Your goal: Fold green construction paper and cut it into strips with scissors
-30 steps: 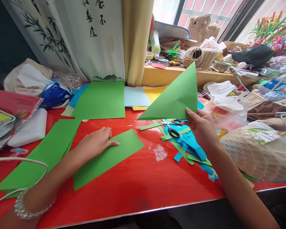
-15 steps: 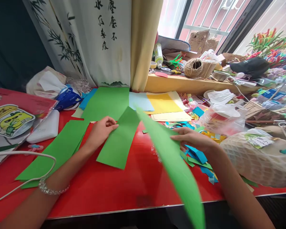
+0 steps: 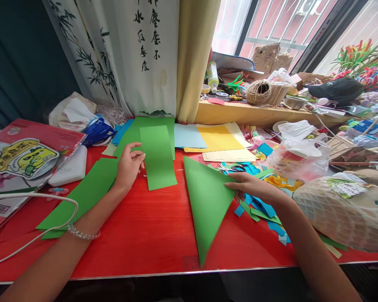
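A green paper folded to a triangle (image 3: 208, 199) stands tilted over the red table, pinched at its right corner by my right hand (image 3: 250, 184). My left hand (image 3: 130, 165) has loosely bent fingers with nothing seen in them. Just right of it lies a green paper strip (image 3: 159, 157), partly over a larger green sheet (image 3: 129, 136). More long green paper pieces (image 3: 85, 193) lie under and beside my left forearm. Scissors (image 3: 231, 167) rest behind the triangle, near my right fingers.
Blue (image 3: 190, 136) and yellow sheets (image 3: 219, 138) lie at the back. Blue and green paper scraps (image 3: 264, 209) and a netted bundle (image 3: 343, 209) are on the right. A white cable (image 3: 72, 209) crosses the left side. A cluttered windowsill (image 3: 239, 110) runs behind.
The green strip has moved back and left onto the larger sheet, and my left hand has let go of it. The paper in my right hand has swung round and now shows a triangle.
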The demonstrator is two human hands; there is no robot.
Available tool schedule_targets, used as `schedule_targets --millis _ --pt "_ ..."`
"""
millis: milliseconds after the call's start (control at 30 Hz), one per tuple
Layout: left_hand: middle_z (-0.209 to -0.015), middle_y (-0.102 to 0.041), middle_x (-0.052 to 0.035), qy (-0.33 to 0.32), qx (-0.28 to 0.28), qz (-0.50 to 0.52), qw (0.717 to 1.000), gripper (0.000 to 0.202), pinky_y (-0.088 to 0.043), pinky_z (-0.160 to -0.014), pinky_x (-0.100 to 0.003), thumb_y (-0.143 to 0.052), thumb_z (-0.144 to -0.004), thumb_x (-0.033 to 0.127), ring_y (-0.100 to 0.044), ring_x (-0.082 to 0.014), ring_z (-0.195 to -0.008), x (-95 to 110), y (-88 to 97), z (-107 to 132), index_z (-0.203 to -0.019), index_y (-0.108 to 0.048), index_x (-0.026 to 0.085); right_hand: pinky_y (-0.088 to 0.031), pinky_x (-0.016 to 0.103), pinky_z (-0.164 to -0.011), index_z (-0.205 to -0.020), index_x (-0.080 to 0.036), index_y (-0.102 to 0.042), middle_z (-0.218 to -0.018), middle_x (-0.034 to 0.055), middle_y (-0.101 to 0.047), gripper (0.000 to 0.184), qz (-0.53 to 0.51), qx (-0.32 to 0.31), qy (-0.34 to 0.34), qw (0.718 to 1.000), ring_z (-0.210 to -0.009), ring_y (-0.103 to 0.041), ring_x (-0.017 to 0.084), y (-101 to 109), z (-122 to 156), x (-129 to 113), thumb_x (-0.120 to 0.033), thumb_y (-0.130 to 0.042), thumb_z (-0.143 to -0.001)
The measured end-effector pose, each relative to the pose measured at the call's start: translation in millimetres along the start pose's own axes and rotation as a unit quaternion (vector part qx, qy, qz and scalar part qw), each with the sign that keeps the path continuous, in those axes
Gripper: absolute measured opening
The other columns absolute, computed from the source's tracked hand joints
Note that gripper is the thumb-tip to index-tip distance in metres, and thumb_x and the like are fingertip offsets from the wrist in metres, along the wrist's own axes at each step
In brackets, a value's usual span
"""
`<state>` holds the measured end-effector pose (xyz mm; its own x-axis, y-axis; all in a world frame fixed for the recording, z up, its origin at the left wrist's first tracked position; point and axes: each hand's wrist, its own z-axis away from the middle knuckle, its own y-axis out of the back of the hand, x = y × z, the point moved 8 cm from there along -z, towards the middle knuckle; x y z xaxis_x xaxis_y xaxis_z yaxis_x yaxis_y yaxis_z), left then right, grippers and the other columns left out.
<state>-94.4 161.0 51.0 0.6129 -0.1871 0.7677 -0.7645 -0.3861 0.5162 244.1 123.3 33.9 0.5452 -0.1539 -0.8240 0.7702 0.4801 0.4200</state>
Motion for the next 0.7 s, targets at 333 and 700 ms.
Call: schedule_targets --millis 333,700 --pt "-0.141 -0.037 -0.0129 -0.081 -0.131 -0.180 0.972 0.054 -0.024 -0.107 -0.044 -0.047 -0.082 0.044 -0.031 -0.0281 -0.130 9 -37.3 18 -0.128 -0.043 0.016 -0.037 0.021 -0.034 -0.090 -0.016 -0.059 -0.044 -0.0067 -0.048 0.030 -0.069 0.088 0.035 0.993 -0.037 -0.049 0.010 27 -3 8 -0.037 -0.068 -0.071" --pt "-0.149 -0.024 -0.0064 -0.166 -0.278 -0.084 0.943 0.068 -0.030 -0.107 -0.039 -0.037 -0.085 0.055 -0.024 -0.0212 -0.135 90 -71.2 97 -0.142 -0.013 0.025 -0.056 0.028 -0.062 -0.095 -0.017 -0.056 -0.085 0.0074 -0.068 0.022 -0.274 0.019 0.058 0.960 -0.073 -0.068 0.018 -23 -4 -16 -0.028 -0.063 -0.077"
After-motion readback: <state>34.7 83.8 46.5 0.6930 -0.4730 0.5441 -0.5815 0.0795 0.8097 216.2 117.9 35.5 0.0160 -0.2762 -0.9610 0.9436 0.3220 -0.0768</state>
